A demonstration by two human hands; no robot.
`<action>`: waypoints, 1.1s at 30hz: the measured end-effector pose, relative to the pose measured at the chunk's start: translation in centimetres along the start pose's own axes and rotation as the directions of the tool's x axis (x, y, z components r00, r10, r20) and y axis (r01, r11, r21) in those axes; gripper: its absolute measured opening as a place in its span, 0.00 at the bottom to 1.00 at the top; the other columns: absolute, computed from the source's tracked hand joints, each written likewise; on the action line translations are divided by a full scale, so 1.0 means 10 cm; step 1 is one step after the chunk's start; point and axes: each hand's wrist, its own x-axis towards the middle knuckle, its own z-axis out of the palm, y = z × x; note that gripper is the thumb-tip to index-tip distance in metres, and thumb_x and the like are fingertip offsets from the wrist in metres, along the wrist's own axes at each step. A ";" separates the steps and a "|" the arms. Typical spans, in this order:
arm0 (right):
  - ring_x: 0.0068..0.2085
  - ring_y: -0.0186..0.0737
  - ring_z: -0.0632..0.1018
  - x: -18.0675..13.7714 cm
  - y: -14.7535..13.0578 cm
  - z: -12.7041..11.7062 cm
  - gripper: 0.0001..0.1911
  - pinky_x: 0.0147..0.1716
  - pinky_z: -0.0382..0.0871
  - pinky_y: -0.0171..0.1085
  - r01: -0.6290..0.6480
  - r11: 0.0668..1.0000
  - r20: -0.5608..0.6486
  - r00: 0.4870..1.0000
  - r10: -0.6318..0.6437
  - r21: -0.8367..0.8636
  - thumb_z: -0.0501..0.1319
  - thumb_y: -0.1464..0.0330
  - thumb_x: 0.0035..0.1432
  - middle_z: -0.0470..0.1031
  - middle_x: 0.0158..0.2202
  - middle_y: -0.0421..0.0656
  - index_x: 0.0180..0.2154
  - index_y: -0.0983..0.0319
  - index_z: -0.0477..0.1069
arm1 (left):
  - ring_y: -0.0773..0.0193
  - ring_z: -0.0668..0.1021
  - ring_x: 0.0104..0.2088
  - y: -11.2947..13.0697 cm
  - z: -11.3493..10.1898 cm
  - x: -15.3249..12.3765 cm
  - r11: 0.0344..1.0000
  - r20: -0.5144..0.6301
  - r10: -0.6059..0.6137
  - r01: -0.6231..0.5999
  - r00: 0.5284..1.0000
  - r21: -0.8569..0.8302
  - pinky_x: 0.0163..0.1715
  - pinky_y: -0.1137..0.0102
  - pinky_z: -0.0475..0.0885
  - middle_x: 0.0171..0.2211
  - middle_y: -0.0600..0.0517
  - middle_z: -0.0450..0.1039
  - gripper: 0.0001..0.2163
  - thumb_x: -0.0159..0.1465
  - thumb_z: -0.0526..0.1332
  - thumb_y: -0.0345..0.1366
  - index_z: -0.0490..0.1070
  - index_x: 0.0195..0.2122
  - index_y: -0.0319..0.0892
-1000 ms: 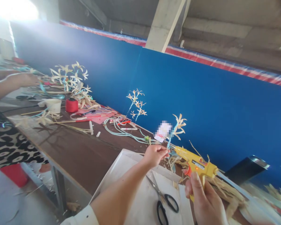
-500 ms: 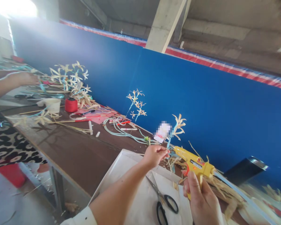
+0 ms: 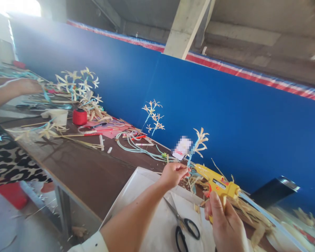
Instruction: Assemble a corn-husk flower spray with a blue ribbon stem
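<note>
A pale flower (image 3: 199, 141) is held by its blue-wrapped stem (image 3: 189, 161) in the left hand (image 3: 174, 174), the grip pinched closed between thumb and fingertips. A yellow glue gun (image 3: 220, 183) is held in the right hand (image 3: 227, 222), the grip wrapped around its handle. The nozzle (image 3: 196, 166) is pointed at the stem; whether contact is made cannot be told. Black-handled scissors (image 3: 179, 218) are laid in a white tray (image 3: 136, 203) on the brown bench (image 3: 94, 182).
</note>
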 end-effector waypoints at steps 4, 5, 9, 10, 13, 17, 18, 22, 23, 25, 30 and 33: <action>0.22 0.36 0.68 0.04 0.08 -0.02 0.26 0.26 0.63 0.34 -0.002 1.000 0.007 1.000 0.002 -0.012 0.56 0.46 0.51 0.64 0.18 0.36 0.35 0.62 0.69 | 0.71 0.67 0.22 0.02 0.00 -0.01 1.000 -0.002 0.008 -0.008 1.000 0.014 0.24 0.75 0.61 0.26 0.47 0.74 0.15 0.55 0.60 0.41 0.75 0.35 0.33; 0.22 0.35 0.67 0.05 0.10 -0.03 0.26 0.26 0.63 0.34 -0.004 1.000 0.007 1.000 0.004 -0.015 0.56 0.46 0.51 0.64 0.18 0.36 0.35 0.62 0.69 | 0.71 0.67 0.23 0.03 0.00 -0.02 1.000 -0.003 0.008 -0.008 1.000 0.015 0.24 0.75 0.61 0.26 0.47 0.74 0.15 0.55 0.59 0.41 0.75 0.35 0.33; 0.23 0.36 0.68 0.05 0.09 -0.03 0.26 0.27 0.63 0.34 -0.004 1.000 0.015 1.000 0.005 -0.013 0.56 0.46 0.52 0.64 0.18 0.36 0.36 0.62 0.69 | 0.70 0.68 0.23 0.05 0.00 -0.03 1.000 -0.007 -0.003 0.003 1.000 0.022 0.25 0.75 0.62 0.26 0.47 0.74 0.14 0.55 0.59 0.40 0.75 0.35 0.32; 0.23 0.36 0.68 0.05 0.07 -0.03 0.26 0.27 0.63 0.34 -0.003 1.000 0.018 1.000 0.003 -0.009 0.56 0.46 0.51 0.64 0.18 0.36 0.36 0.62 0.69 | 0.70 0.68 0.23 0.06 0.00 -0.04 1.000 -0.007 -0.006 0.006 1.000 0.023 0.26 0.75 0.63 0.27 0.47 0.74 0.14 0.55 0.59 0.40 0.75 0.35 0.33; 0.23 0.36 0.67 0.01 0.00 -0.01 0.25 0.26 0.62 0.34 -0.012 1.000 0.010 1.000 0.012 -0.015 0.56 0.46 0.51 0.63 0.17 0.36 0.35 0.62 0.69 | 0.71 0.68 0.23 0.06 0.00 -0.04 1.000 -0.004 -0.006 0.006 1.000 0.024 0.26 0.75 0.63 0.27 0.48 0.74 0.14 0.55 0.59 0.39 0.75 0.35 0.33; 0.23 0.35 0.66 -0.04 -0.06 0.01 0.24 0.27 0.61 0.34 -0.008 1.000 0.003 1.000 0.008 -0.020 0.54 0.47 0.53 0.62 0.17 0.34 0.35 0.61 0.68 | 0.71 0.68 0.23 0.06 0.00 -0.04 1.000 -0.006 -0.003 0.003 1.000 0.018 0.25 0.75 0.62 0.26 0.48 0.74 0.13 0.55 0.59 0.39 0.75 0.34 0.33; 0.23 0.35 0.66 -0.04 -0.06 0.01 0.24 0.27 0.61 0.34 -0.005 1.000 0.009 1.000 0.005 -0.020 0.54 0.47 0.54 0.62 0.17 0.34 0.35 0.61 0.68 | 0.71 0.68 0.23 0.05 0.00 -0.03 1.000 -0.006 -0.005 0.005 1.000 0.018 0.25 0.75 0.62 0.26 0.48 0.74 0.13 0.56 0.59 0.39 0.75 0.34 0.33; 0.22 0.35 0.66 -0.05 -0.06 0.00 0.25 0.26 0.60 0.34 -0.012 0.999 0.021 1.000 0.013 -0.032 0.54 0.46 0.53 0.62 0.17 0.34 0.34 0.61 0.68 | 0.71 0.68 0.23 0.03 -0.01 -0.02 1.000 -0.008 0.005 -0.004 1.000 0.022 0.25 0.75 0.62 0.26 0.48 0.74 0.13 0.56 0.59 0.39 0.75 0.34 0.33; 0.21 0.35 0.66 -0.05 -0.07 0.01 0.25 0.26 0.60 0.34 -0.012 0.999 0.013 1.000 0.012 -0.042 0.54 0.46 0.52 0.62 0.17 0.34 0.33 0.61 0.68 | 0.71 0.68 0.23 0.03 -0.01 -0.02 1.000 -0.008 0.008 -0.007 1.000 0.023 0.24 0.75 0.62 0.26 0.48 0.74 0.13 0.56 0.59 0.39 0.75 0.34 0.33; 0.21 0.35 0.65 -0.07 -0.10 0.02 0.25 0.25 0.60 0.34 -0.013 0.998 -0.008 1.000 0.012 -0.060 0.54 0.46 0.52 0.62 0.17 0.35 0.31 0.61 0.68 | 0.71 0.68 0.23 0.03 -0.01 -0.01 1.000 -0.009 0.012 -0.012 1.000 0.019 0.24 0.75 0.62 0.26 0.48 0.74 0.13 0.56 0.59 0.39 0.75 0.34 0.33; 0.21 0.33 0.65 -0.11 -0.15 0.05 0.23 0.26 0.59 0.34 -0.031 0.999 -0.013 0.999 0.030 -0.026 0.54 0.47 0.54 0.61 0.17 0.34 0.31 0.61 0.68 | 0.72 0.68 0.22 0.04 -0.01 -0.01 1.000 -0.011 -0.006 0.006 1.000 -0.012 0.23 0.76 0.61 0.26 0.49 0.74 0.11 0.56 0.59 0.37 0.75 0.33 0.34; 0.22 0.33 0.64 -0.13 -0.14 0.05 0.22 0.26 0.59 0.33 -0.047 0.998 -0.032 0.998 0.048 0.040 0.55 0.48 0.54 0.60 0.17 0.34 0.26 0.60 0.65 | 0.73 0.67 0.21 0.06 0.00 -0.01 0.999 -0.029 -0.023 0.022 0.999 -0.039 0.24 0.77 0.62 0.25 0.49 0.73 0.10 0.57 0.59 0.36 0.75 0.32 0.34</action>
